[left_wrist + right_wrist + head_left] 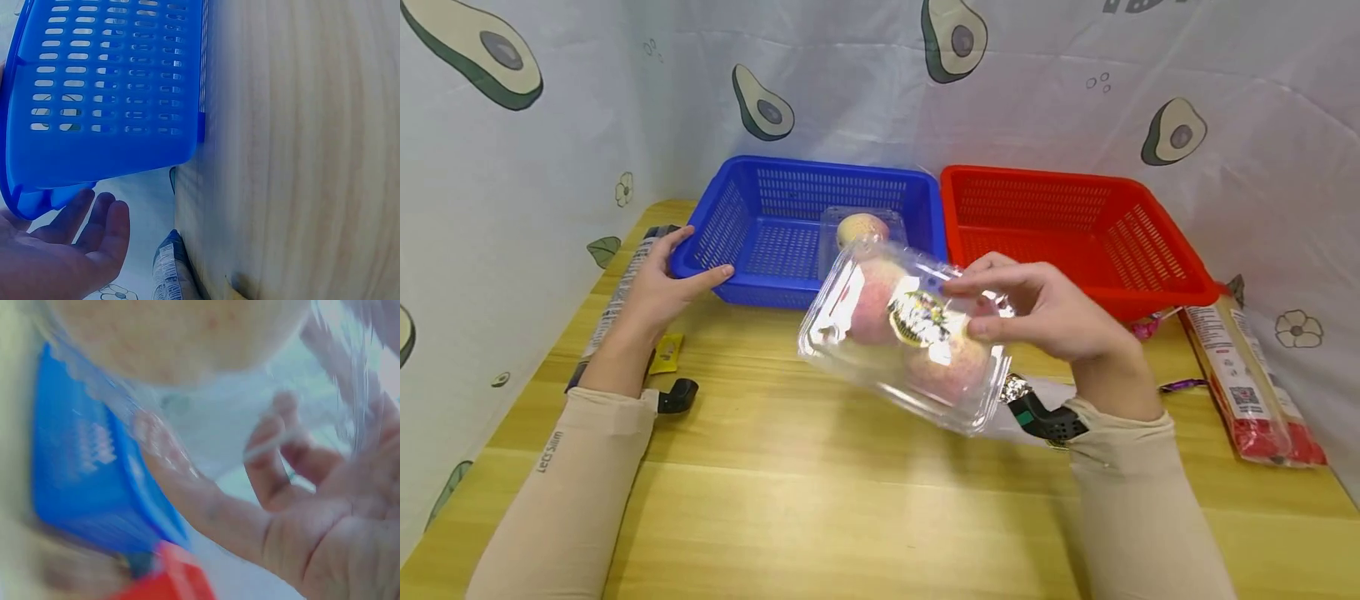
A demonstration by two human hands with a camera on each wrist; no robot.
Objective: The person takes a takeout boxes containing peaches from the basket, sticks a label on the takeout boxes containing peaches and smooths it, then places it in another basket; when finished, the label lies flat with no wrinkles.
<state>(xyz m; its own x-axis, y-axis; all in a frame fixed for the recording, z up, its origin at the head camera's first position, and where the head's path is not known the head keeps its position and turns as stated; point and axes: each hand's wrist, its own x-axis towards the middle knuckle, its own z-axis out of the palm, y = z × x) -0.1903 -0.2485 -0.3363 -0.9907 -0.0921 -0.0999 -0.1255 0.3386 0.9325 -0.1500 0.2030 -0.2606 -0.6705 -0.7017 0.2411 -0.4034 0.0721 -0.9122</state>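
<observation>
- Pale yellow wood, with a visible grain and board seams, makes up the tabletop on which everything is set.
- The table is enclosed at the back and on both sides by a white cloth backdrop printed with halved avocados, small flowers and leaves.
- A blue slotted plastic basket and a red slotted plastic basket are placed side by side at the far edge, their rims just beside each other.
- A clear plastic clamshell box of pinkish apples with a gold label is held tilted above the table, in front of the gap between the two baskets; one apple at its far end is seen against the blue basket.
- The box is gripped at its near right side by the right hand, with the thumb and fingers curled round the plastic edge.
- The near left corner of the blue basket is touched by the left hand, whose fingers are held nearly straight and relaxed along the rim.
- A long printed packet is laid along the left table edge, partly hidden by the left hand, and a small yellow sachet is seen just beside the left wrist.
- A long red and white packet is laid near the right edge, beside the red basket.
</observation>
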